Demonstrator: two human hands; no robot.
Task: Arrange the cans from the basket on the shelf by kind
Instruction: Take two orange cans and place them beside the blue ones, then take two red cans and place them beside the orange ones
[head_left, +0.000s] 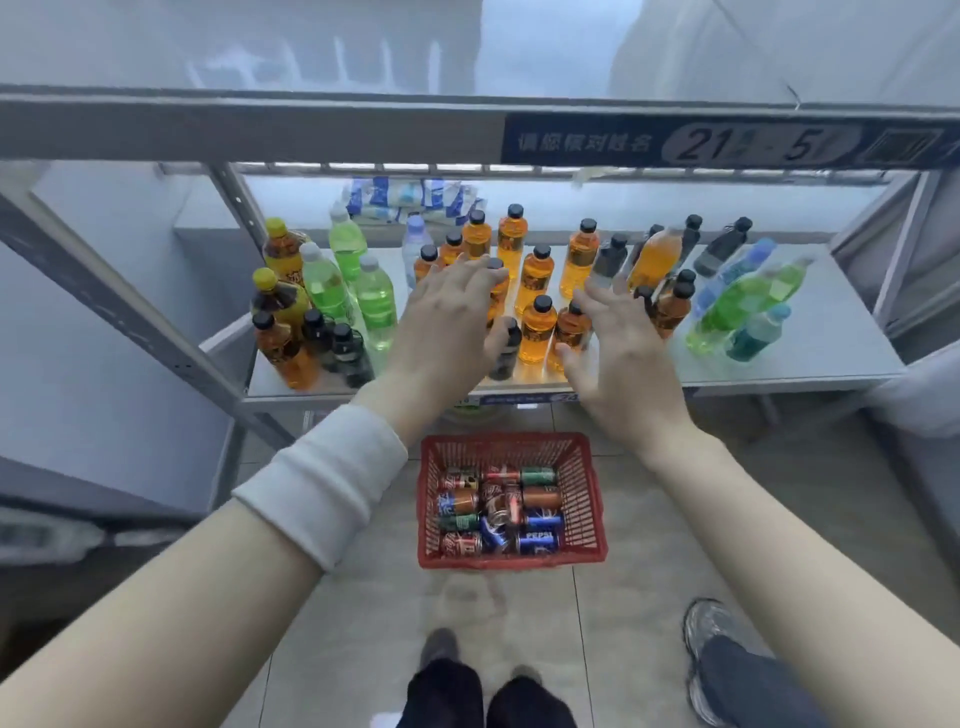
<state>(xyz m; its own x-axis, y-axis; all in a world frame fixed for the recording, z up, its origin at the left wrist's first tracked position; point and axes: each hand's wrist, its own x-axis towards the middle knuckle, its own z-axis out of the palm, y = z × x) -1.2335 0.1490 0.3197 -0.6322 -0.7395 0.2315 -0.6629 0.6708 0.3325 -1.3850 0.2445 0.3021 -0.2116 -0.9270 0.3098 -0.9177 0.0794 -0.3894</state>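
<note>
Left hand (447, 317) and right hand (623, 353), both spread, empty, over grey metal shelf (810, 343). Red plastic basket (595, 540): roughly twelve drink cans (537, 543).

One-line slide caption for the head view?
Left hand and right hand reach among bottles on shelf; cans lie in red basket below.

Position: worn on the person's head, facing the shelf (831, 358).
Direction: forward and down, toward the basket (589, 519) on the floor (649, 597).
Closeness: near; shelf fills the upper half, wide lens bows edges.
</note>
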